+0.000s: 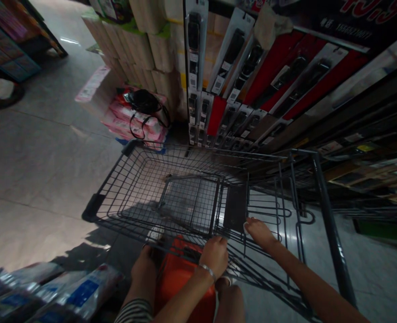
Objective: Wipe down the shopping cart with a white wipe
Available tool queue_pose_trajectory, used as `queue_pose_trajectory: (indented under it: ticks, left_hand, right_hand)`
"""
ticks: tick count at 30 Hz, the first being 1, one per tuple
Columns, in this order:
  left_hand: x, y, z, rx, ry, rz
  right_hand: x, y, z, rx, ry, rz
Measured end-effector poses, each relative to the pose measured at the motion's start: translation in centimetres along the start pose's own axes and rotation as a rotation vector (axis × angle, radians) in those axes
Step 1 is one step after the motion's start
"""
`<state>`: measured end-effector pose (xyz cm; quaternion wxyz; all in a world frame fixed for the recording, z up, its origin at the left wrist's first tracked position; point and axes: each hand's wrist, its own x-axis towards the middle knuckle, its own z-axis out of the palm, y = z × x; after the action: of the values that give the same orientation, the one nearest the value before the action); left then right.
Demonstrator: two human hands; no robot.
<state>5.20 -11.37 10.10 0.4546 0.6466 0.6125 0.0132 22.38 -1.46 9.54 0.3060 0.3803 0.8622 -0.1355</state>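
A dark wire shopping cart (117, 170) fills the middle of the view, with nothing in its basket. My left hand (214, 255), with a bracelet on the wrist, is closed over the cart's orange handle (180, 271). My right hand (259, 232) lies further forward on the wire back of the cart, fingertips next to a dark plastic panel (235, 208). The folded wire seat flap (191, 202) lies just ahead of both hands. A third limb with a striped sleeve (141, 287) reaches the handle at the left; I cannot tell whose it is.
A rack of packaged door locks (232, 58) stands right ahead of the cart. Left of the rack are stacked paper packs (141, 45), with a black bag (144, 101) on pink packs below them. Plastic-wrapped packages (67, 291) lie at bottom left. Grey tiled floor (33, 157) stretches left.
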Motion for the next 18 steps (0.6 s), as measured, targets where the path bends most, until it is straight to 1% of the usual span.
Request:
queue_pose_trajectory:
  ticks: [2,5,7,9,10,12,14,16,18]
  left_hand:
    - [0.1,-0.2,0.2,-0.011,0.020,0.016]
    - [0.2,-0.5,0.5,-0.031,0.046,0.029]
    - [0.4,-0.7,0.8,-0.046,0.052,0.028]
    - [0.5,-0.9,1.0,-0.059,0.062,0.026]
    - [0.5,-1.0,1.1,-0.065,0.067,0.030]
    - [0.4,-1.2,1.3,-0.072,0.069,0.044]
    - [0.4,-1.3,1.4,-0.072,0.050,0.065]
    - [0.3,-1.5,1.6,-0.063,0.024,0.076]
    - [0.2,-1.8,1.9,-0.051,0.004,0.072]
  right_hand:
    - [0.7,0.0,0.2,0.043,-0.004,0.003]
    - [1.2,0.7,-0.2,0.079,0.009,0.000]
    - [0.8,1.4,-0.8,0.155,0.053,-0.024]
    - [-0.2,1.9,-1.3,0.253,0.097,-0.050]
    - [-0.9,1.9,-1.3,0.285,0.098,-0.058]
    - [-2.4,1.7,-0.9,0.289,0.055,-0.053]
    - [-3.8,1.0,0.0,0.260,0.006,-0.058]
    - [-4.7,0.2,1.2,0.221,0.009,-0.056]
    - [-5.0,-0.5,2.3,0.181,0.038,-0.026]
